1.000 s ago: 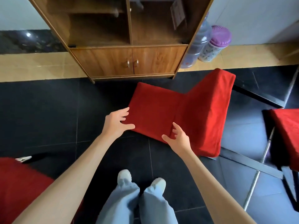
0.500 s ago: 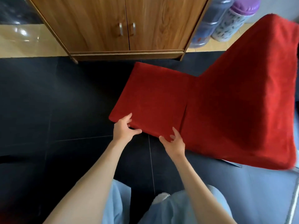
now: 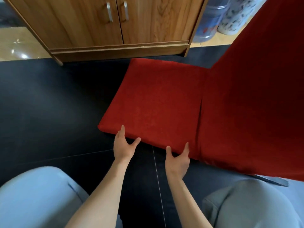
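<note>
Red floor chair (image 3: pixel 156 104) lies on the dark tiled floor (image 3: pixel 49 112), just in front of the wooden cabinet (image 3: pixel 115 22); the seat pad is flat and the backrest (image 3: pixel 255 96) rises tilted at the right of the frame. Both hands are at the near edge of the seat pad. Left hand (image 3: pixel 123 146): forefinger laid up over the edge onto the top face, thumb spread and pressed to the front face, remaining fingers hidden under the pad, so it grasps the edge near the pad's left corner. Right hand (image 3: pixel 177 160): thumb and one finger on the front face close to the seam with the backrest, other fingers tucked beneath and out of sight; it likewise grasps the edge. Cannot tell if the edge is clear of the floor. Knees in light blue trousers (image 3: pixel 32 195) flank both forearms. A water bottle (image 3: pixel 209 22) and a patterned container (image 3: pixel 235 18) stand beside the cabinet, behind the backrest.
</note>
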{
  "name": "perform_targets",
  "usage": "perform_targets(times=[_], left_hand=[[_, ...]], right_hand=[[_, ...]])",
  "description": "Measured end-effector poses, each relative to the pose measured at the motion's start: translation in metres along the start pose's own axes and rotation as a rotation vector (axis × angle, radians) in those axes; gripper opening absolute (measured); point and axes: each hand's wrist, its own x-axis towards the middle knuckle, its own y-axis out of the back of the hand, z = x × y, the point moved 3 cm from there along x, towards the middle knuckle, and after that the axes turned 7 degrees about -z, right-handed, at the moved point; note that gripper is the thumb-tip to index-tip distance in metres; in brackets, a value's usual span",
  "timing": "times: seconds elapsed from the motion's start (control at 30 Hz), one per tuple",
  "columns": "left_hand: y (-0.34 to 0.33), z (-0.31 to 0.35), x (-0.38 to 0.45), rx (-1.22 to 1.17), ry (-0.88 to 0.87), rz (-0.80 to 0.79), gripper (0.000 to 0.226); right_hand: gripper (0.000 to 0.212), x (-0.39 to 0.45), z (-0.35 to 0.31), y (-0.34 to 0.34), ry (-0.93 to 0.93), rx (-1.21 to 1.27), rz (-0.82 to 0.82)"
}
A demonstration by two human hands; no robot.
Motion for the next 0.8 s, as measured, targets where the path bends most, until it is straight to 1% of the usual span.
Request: perform_targets(times=[0.1,0.23,0.37,0.5,0.7,0.8], left_hand=[[-0.009,-0.012,0.004,-0.091,0.078,0.038,0.093],[-0.024,-0.013,0.015,-0.250,0.165,-0.038,0.095],[-0.031,-0.011,0.031,-0.383,0.246,-0.047,0.104],[-0.031,-0.015,0.044,-0.462,0.307,-0.038,0.117],[-0.036,-0.020,0.049,-0.522,0.359,0.014,0.130],[-0.038,-0.024,0.051,-0.549,0.359,0.008,0.134]], right_hand=[[0.087,0.001,0.007,-0.010,-0.064,0.071,0.072],[0.099,0.010,0.005,-0.028,-0.101,0.169,0.093],[0.112,0.025,-0.005,-0.049,-0.168,0.321,0.144],[0.121,0.037,-0.009,-0.062,-0.245,0.361,0.184],[0.126,0.039,-0.007,-0.068,-0.231,0.433,0.227],[0.132,0.040,-0.006,-0.072,-0.223,0.450,0.263]])
